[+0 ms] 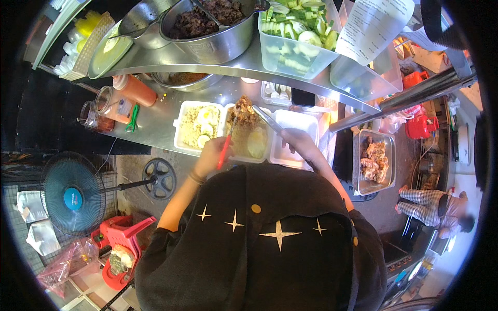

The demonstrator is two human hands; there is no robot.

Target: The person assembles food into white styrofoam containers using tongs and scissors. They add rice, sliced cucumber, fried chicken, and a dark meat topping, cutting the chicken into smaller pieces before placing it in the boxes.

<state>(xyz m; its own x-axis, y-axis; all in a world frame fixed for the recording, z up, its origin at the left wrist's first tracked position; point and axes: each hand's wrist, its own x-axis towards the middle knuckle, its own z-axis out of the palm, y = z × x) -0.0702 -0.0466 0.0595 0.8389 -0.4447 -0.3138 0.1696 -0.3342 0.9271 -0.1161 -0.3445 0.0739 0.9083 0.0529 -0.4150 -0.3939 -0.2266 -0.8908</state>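
A red-handled utensil [224, 151] is gripped in the left hand [210, 158] over the middle box [248, 136], and metal tongs [267, 120], seemingly, in the right hand [296, 142]. Left of that box, the first box [196, 127] is filled with rice and egg; right of it, the last box [294, 136] is unfilled.

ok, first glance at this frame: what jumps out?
The white meal boxes at centre on the steel counter: the left hand holds a red-handled utensil and the right hand holds tongs over them. Above, the shelf carries a metal pot of dark meat and a tub of cucumber. Lower left stands a blue fan.
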